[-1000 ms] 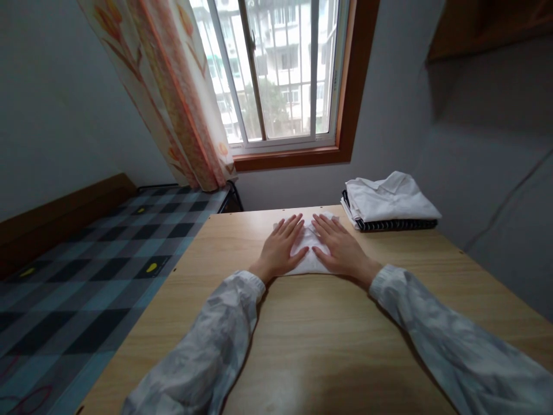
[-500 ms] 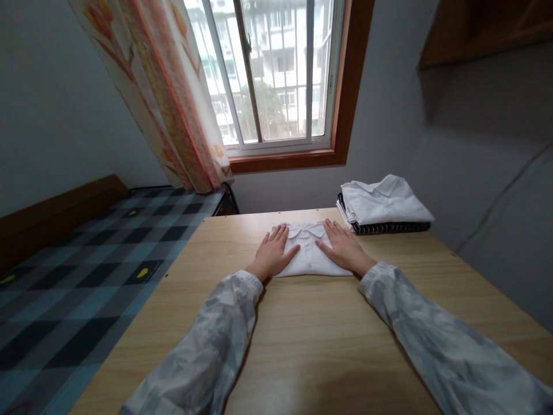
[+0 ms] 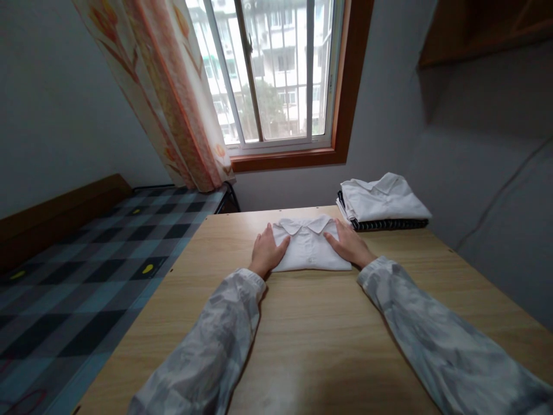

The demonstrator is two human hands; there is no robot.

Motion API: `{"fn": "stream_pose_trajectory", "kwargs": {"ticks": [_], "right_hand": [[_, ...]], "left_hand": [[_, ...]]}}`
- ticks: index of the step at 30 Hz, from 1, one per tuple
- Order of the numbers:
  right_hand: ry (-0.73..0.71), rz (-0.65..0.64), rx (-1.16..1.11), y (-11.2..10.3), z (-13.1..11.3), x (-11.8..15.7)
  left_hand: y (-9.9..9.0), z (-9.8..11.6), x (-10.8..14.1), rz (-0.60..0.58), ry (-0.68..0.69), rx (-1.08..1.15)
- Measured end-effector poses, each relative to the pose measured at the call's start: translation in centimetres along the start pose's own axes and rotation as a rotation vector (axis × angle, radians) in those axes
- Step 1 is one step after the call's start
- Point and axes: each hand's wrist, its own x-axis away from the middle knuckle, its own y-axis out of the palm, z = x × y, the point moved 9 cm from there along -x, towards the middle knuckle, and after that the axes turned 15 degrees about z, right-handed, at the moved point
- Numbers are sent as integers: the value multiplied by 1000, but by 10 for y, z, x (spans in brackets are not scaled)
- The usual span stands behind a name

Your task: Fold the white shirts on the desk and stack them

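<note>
A folded white shirt (image 3: 309,248) lies flat on the wooden table (image 3: 298,328), its collar toward the window. My left hand (image 3: 268,251) grips the shirt's left edge, thumb on top and fingers along the side. At the opposite edge my right hand (image 3: 349,245) holds it the same way, its thumb beside the collar. The undersides of both hands, where the fingertips meet the cloth, are hidden.
Folded clothes (image 3: 384,199), white over black striped, are stacked at the table's far right corner. A bed with a checked sheet (image 3: 129,253) runs along the left. Behind the table are a window (image 3: 276,80) and a flowered curtain (image 3: 173,98). A wooden shelf (image 3: 484,40) hangs upper right.
Both hands have slid outward from lying flat on the shirt to its left and right edges, with the thumbs still on top. More of the shirt's front and collar shows.
</note>
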Motion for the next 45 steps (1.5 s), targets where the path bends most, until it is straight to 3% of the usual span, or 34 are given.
{"fn": "stream_pose_trajectory", "kwargs": {"ticks": [5, 9, 13, 17, 21, 27, 32, 42, 45], "right_hand": [[-18, 53, -170, -13, -7, -3], [131, 41, -395, -16, 1, -4], [220, -8, -589, -15, 2, -1], [250, -26, -669, -15, 4, 0], [231, -52, -647, -13, 2, -1], [35, -13, -374, -21, -9, -7], [134, -42, -447, -15, -5, -6], [222, 74, -564, -20, 2, -7], [229, 86, -569, -19, 7, -6]], "left_hand": [[-3, -12, -4, -9, -109, 259], [-1, -28, -4, 8, -249, 403], [-7, -19, -9, 77, -119, 258], [-5, -12, -14, 17, -60, 269], [-5, -20, -16, -29, -118, 413], [-2, -20, -10, -120, -192, 559], [-4, -16, -9, -120, -210, 593], [-12, -14, -14, -58, -248, 579], [-8, -12, -9, -138, -321, 628]]}}
